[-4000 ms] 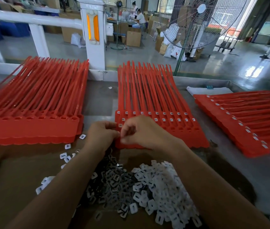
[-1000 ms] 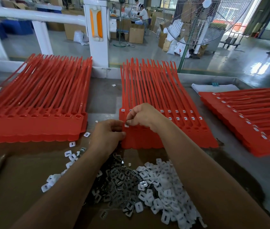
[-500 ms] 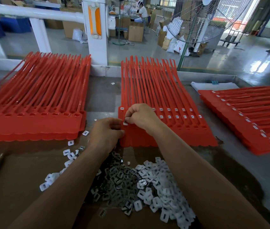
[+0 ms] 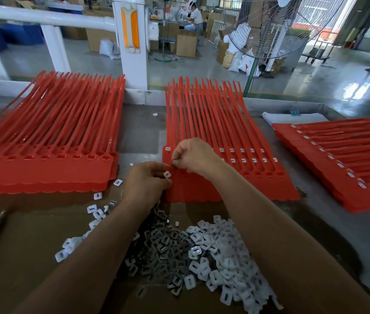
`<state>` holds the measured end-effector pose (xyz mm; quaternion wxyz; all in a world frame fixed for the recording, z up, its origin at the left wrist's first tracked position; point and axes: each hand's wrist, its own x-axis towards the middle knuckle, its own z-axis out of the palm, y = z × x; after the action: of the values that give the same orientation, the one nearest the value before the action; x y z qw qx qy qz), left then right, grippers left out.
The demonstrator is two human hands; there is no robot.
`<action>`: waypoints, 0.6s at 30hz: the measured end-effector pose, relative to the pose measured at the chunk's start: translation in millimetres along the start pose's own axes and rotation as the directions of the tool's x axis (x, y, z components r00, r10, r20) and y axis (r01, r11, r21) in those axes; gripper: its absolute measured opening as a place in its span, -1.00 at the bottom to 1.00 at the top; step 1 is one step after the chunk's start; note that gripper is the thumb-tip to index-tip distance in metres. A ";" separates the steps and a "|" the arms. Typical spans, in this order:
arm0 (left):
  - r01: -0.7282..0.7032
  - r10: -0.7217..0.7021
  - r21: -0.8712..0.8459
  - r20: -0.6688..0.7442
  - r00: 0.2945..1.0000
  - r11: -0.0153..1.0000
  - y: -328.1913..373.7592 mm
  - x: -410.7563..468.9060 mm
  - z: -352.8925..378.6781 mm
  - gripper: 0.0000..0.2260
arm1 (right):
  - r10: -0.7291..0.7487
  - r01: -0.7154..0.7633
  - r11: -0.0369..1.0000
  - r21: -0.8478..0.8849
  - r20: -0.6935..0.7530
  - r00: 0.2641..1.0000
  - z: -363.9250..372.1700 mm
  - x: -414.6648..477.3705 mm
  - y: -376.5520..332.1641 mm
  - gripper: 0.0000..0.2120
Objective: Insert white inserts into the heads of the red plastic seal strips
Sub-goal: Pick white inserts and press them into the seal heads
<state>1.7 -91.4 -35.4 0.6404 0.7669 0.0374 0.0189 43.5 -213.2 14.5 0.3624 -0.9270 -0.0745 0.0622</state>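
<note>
The left hand (image 4: 147, 185) pinches one white insert (image 4: 167, 174) just beside the middle stack of red strips (image 4: 202, 123). The right hand (image 4: 194, 156) curls its fingertips onto a strip head there (whether they grasp anything is hidden). Forearms (image 4: 270, 223) cover part of the insert pile (image 4: 215, 252).

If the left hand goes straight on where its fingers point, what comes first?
Probably the middle stack of red plastic seal strips, just past the white square insert the left hand pinches.
</note>
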 end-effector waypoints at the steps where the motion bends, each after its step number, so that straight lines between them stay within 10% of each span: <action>1: -0.005 0.006 0.023 -0.009 1.000 1.000 -0.5 0.9 0.2 -0.73 | -0.044 0.044 0.999 -0.012 -0.029 0.999 1.3 -1.4 1.7 -0.73; 12: -0.057 0.062 0.082 -0.060 0.996 0.995 -2.2 -0.8 0.6 -0.86 | -0.218 0.194 0.974 -0.117 -0.243 0.945 12.7 -18.2 17.9 -0.93; 18: -0.134 0.163 0.312 -0.069 0.984 0.941 11.3 -10.5 -5.9 -0.84 | -0.202 0.201 0.979 -0.037 -0.026 0.979 -12.1 -45.2 12.1 -0.89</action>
<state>-8.8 -88.5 -23.0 0.5079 0.8559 0.0120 0.0970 2.3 -238.3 17.9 0.3520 -0.9215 -0.1637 0.0099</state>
